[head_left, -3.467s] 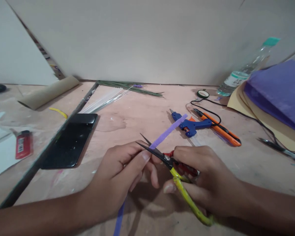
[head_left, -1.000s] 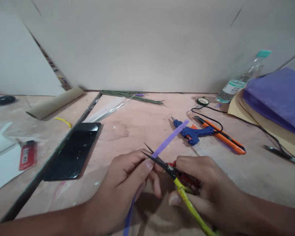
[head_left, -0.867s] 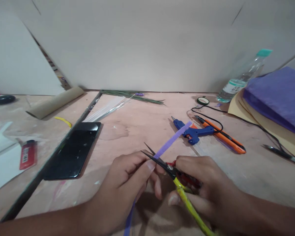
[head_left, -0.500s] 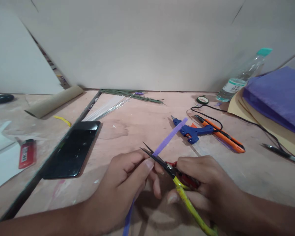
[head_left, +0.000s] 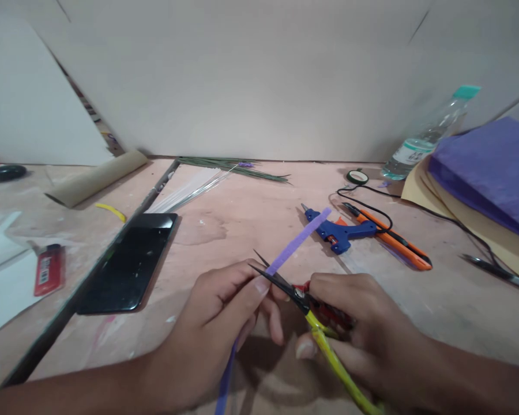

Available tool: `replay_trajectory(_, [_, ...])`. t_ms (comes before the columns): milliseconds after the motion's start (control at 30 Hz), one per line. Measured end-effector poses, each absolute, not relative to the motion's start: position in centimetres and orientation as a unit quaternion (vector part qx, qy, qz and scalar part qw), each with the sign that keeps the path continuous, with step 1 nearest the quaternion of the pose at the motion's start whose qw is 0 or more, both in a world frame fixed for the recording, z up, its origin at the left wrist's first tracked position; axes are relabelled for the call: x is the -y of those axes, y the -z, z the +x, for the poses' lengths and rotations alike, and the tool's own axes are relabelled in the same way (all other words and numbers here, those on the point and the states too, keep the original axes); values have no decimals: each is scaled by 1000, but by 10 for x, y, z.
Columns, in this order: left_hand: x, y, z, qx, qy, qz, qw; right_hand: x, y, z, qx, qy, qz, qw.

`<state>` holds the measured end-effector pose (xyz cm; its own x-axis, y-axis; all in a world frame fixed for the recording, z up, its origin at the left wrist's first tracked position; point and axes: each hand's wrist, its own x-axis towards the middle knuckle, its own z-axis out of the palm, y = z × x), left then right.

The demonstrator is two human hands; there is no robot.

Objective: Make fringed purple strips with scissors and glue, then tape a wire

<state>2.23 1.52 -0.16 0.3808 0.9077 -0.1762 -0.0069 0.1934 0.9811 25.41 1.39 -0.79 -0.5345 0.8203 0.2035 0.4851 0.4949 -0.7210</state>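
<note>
My left hand point(head_left: 218, 323) pinches a long purple paper strip point(head_left: 296, 242) between thumb and fingers. The strip rises up and to the right past the hand, and its lower end hangs down under the palm. My right hand point(head_left: 363, 328) grips small scissors point(head_left: 294, 291) with yellow and red handles. Their thin black blades are slightly apart and sit at the strip's edge, right beside my left thumb tip.
On the wooden table lie a black phone point(head_left: 127, 262), a red lighter point(head_left: 48, 270), a cardboard tube point(head_left: 95, 178), green stems point(head_left: 233, 166), a blue glue gun point(head_left: 339, 230), an orange cutter point(head_left: 391, 237), a tape roll point(head_left: 357, 177), a water bottle point(head_left: 428, 135) and purple paper sheets point(head_left: 488, 167).
The hands stay almost in place. The strip's free end has wobbled slightly and the scissor blades have shifted a little along its edge.
</note>
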Motion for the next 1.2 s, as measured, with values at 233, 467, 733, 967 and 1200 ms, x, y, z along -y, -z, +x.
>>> replay_trajectory(233, [-14,4,21,-403,-351,555,638,-13,6,253,821,-307,-399,270])
replay_trajectory(467, [-15,1,22,-399,-364,524,659,-14,3,255,825,-284,-404,274])
replay_trajectory(733, [-17,1,23,-413,-351,516,663,-15,3,256,833,-257,-396,286])
replay_trajectory(967, [-16,1,22,-417,-348,541,642,-13,1,253,816,-312,-387,295])
replay_trajectory(1200, [-15,0,22,-414,-345,538,648,-13,1,255,804,-349,-392,279])
